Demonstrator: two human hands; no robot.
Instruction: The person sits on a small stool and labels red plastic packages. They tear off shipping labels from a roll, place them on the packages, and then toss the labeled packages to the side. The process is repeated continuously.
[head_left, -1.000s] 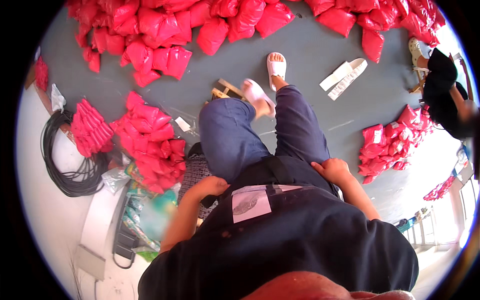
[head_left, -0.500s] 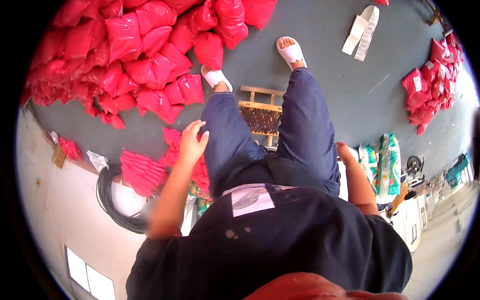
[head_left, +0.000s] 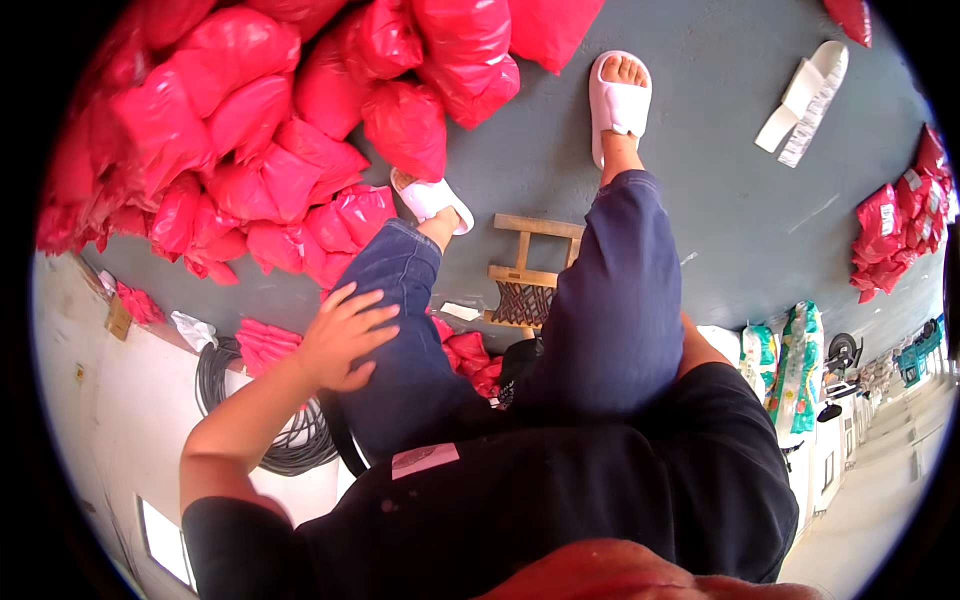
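Left hand (head_left: pixel 345 342) showing spread fingers over the left knee, red bags (head_left: pixel 225 150) lying just ahead

Toward the floor's left edge, where a pale wall (head_left: pixel 100 380) is rising, a coil of black cable (head_left: pixel 305 450) is showing partly behind the left forearm. The heap of bags is stretching from near that edge ahead and to the right, its long side slanting across the floor (head_left: pixel 720 200). The left hand is holding nothing, its fingers splaying apart and pointing ahead and to the right; whether they are pressing on the trouser leg (head_left: pixel 415 370), I cannot tell. Straight ahead of the outer fingertips, past the knee, the nearest bags (head_left: pixel 362 215) are lying at the heap's near edge, closer to this hand than to the right one. Farther ahead, a plump bag (head_left: pixel 405 130) is pointing its lower end back at the left slipper (head_left: pixel 435 203), its long axis running roughly away from the person. A wooden stool (head_left: pixel 535 278) is standing between the legs. The right hand is hiding beyond the right thigh (head_left: pixel 625 300), so I cannot tell its state. Toward the floor's right side, a folded white strip (head_left: pixel 790 108) is lying ahead of a smaller red heap (head_left: pixel 895 225).
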